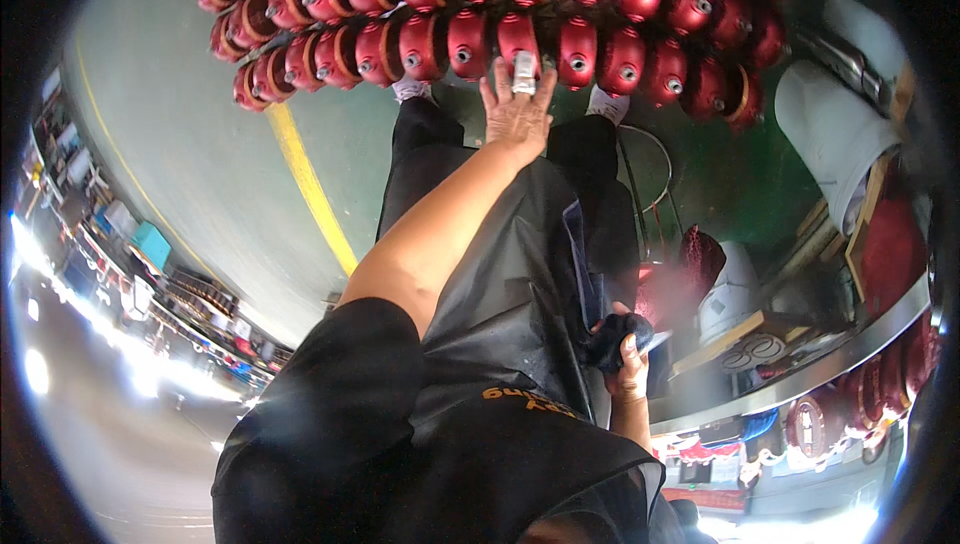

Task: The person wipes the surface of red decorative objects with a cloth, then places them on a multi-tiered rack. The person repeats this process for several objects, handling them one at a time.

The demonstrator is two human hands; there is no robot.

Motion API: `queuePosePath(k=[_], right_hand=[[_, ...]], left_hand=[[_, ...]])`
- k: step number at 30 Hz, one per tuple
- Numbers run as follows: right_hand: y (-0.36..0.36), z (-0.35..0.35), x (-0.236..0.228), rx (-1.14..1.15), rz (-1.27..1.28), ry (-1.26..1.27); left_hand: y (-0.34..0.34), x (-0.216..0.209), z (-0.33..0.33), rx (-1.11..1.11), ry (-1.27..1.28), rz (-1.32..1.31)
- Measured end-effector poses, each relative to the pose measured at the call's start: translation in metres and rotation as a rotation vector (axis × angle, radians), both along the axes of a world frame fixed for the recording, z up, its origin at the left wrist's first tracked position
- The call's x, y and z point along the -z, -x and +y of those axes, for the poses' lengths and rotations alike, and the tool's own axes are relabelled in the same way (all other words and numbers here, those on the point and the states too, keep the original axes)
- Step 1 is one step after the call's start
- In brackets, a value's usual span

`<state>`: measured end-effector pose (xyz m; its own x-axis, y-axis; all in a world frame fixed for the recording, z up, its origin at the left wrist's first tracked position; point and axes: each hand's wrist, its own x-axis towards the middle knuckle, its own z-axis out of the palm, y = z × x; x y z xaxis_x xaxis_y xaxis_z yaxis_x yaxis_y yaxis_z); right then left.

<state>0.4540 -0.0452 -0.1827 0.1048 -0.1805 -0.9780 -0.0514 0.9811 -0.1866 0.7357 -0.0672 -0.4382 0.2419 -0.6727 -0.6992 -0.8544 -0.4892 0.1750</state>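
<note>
Though splayed, left fingers at red vessels' edge, right fingers around dark cloth, open floor leftward.

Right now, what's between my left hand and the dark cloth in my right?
In the head view, mostly the black apron lies between your left hand and the dark cloth in your right hand.

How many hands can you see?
2. The left hand has its fingers spread at a shiny red rounded piece in the nearest row. The right hand, lower down, holds a dark cloth. I can't see any others.
</note>
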Motion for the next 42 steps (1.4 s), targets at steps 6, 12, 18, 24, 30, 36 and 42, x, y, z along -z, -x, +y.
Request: queuePosePath(k=[6,12,18,24,30,36,42], right_hand=[[0.012,0.000,0.005,0.161,-0.046,-0.018],[0.023,0.005,0.007,0.289,-0.096,-0.017],[0.027,0.007,0.008,0.373,-0.112,0.042],[0.033,0.005,0.008,0.421,-0.092,0.046],[0.021,0.001,0.010,0.444,-0.130,0.048],[-0.008,-0.006,0.017,0.278,-0.216,0.129],[-0.061,-0.004,0.018,0.040,-0.151,0.260]], left_hand=[[0.078,0.020,-0.058,0.144,0.148,0.105],[0.102,0.023,-0.074,0.168,-0.049,0.011],[0.171,0.015,-0.138,0.270,0.277,0.197],[0.197,0.022,-0.164,0.381,0.246,0.127],[0.137,-0.001,-0.110,0.261,0.376,0.200],[0.067,-0.024,-0.038,-0.038,0.260,0.245],[-0.023,-0.042,0.049,-0.468,0.425,0.196]])
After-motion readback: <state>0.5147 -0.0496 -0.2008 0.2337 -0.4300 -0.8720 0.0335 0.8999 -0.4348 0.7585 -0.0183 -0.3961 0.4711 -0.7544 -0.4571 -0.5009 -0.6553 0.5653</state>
